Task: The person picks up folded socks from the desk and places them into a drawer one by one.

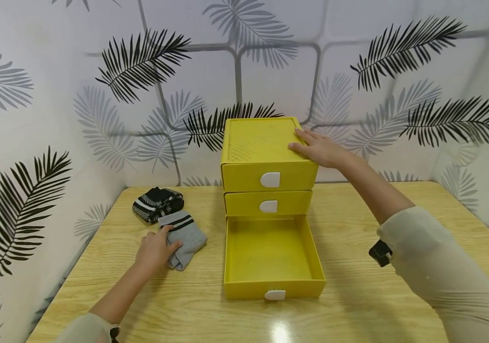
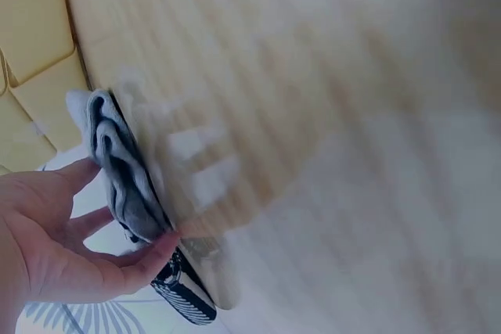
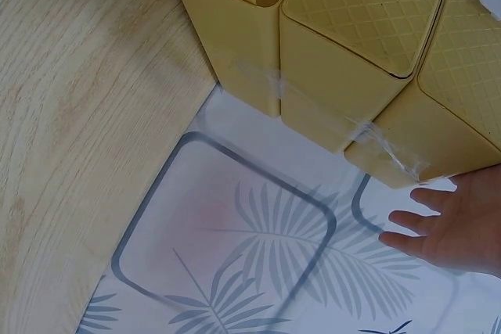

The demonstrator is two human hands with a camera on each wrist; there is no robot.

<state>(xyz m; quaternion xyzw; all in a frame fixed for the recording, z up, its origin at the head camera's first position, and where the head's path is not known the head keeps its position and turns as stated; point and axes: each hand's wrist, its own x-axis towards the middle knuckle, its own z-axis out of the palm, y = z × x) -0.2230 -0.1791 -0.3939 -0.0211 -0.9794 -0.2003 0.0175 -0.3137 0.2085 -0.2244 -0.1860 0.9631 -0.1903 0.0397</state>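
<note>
A folded grey sock [image 1: 188,238] with black stripes lies left of the yellow drawer unit [image 1: 261,138]. My left hand [image 1: 153,250] has its thumb and fingers around the near left part of this sock, touching it from opposite sides in the left wrist view. Behind it sits a bundled black-and-white patterned sock [image 1: 155,202]. My right hand [image 1: 319,148] rests on the unit's top right edge with fingers extended. The unit's bottom drawer [image 1: 275,289] is pulled out with nothing inside, while the two upper drawers are closed.
The wooden table [image 1: 369,295] carries everything and meets a leaf-patterned wall covering [image 1: 270,71] at the back and sides. Clear tape [image 3: 368,132] runs along the unit's side. White tab handles [image 1: 270,179] mark the drawer fronts.
</note>
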